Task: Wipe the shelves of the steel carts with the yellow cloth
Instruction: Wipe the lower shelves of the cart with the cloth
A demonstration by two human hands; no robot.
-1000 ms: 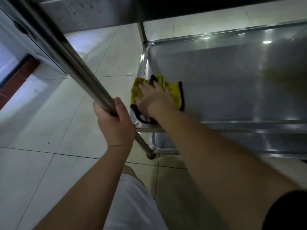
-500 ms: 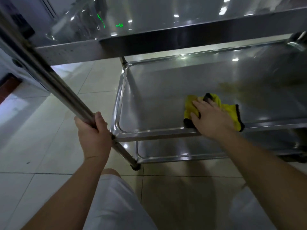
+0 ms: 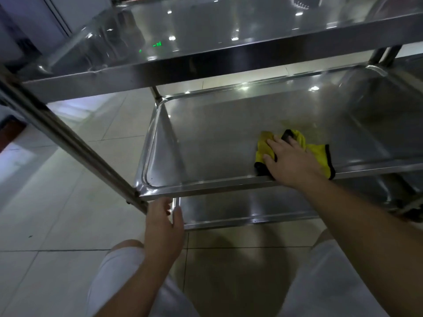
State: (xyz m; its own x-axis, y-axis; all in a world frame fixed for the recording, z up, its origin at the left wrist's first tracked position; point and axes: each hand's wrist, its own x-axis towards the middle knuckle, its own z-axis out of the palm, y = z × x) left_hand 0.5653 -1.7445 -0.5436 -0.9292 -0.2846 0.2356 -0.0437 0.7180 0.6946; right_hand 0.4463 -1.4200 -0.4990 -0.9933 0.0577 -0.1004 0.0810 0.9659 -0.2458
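Note:
The yellow cloth point(image 3: 317, 154), edged in black, lies crumpled on the steel cart's middle shelf point(image 3: 217, 143), close to its front rim and right of centre. My right hand point(image 3: 291, 162) presses down on the cloth with straight, spread fingers and covers its middle. My left hand point(image 3: 163, 225) grips the cart's front-left post point(image 3: 75, 143) just below the middle shelf's corner, fingers curled round the tube. The shelf surface left of the cloth is bare and shiny.
The top shelf point(image 3: 229, 30) overhangs the middle one and reflects ceiling lights. A bottom shelf point(image 3: 240, 208) sits below, near the pale tiled floor point(image 3: 68, 213). A caster point(image 3: 412, 213) shows at the lower right. My knees in white shorts are in front of the cart.
My right hand has slid the cloth from the shelf's front-left corner rightward along the front rim. My left hand has moved down the post to below the middle shelf.

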